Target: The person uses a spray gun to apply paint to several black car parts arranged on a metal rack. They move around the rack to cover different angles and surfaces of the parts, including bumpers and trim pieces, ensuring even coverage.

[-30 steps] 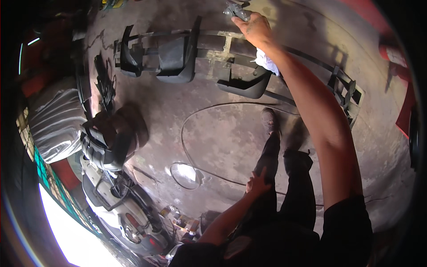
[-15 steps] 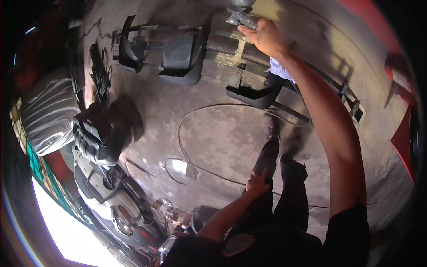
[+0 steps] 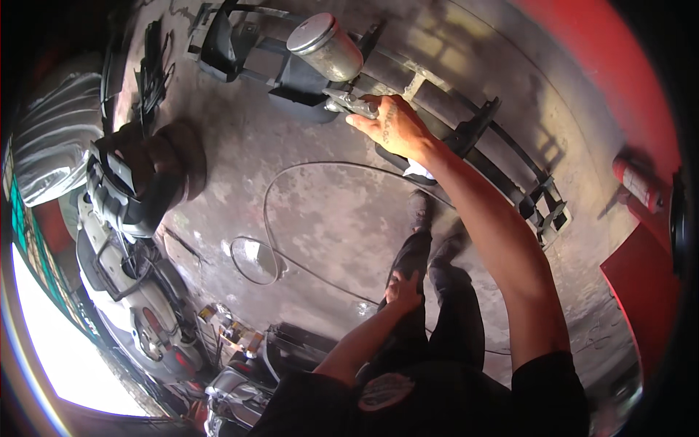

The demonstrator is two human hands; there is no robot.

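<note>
A spray gun with a round metal cup (image 3: 331, 51) is gripped in my right hand (image 3: 393, 127), whose fingers are wrapped round its handle. It is held out over a rack of dark plastic vehicle panels, with one curved panel (image 3: 302, 84) just behind the gun. A bit of white cloth (image 3: 419, 171) shows under my right wrist. My left hand (image 3: 404, 290) rests on my dark trouser leg near the knee, its fingers spread over the fabric and holding no object.
A thin hose (image 3: 269, 218) loops over the stained concrete floor. On the left lie a scooter (image 3: 138, 298), a dark drum-like object (image 3: 178, 160) and a plastic-wrapped bundle (image 3: 62, 138). To the right are a red cylinder (image 3: 637, 182) and a red panel (image 3: 641, 284).
My right hand has brought the spray gun nearer and to the left, so its cup is now fully in view. The view has shifted somewhat; my left hand stays on my leg.
</note>
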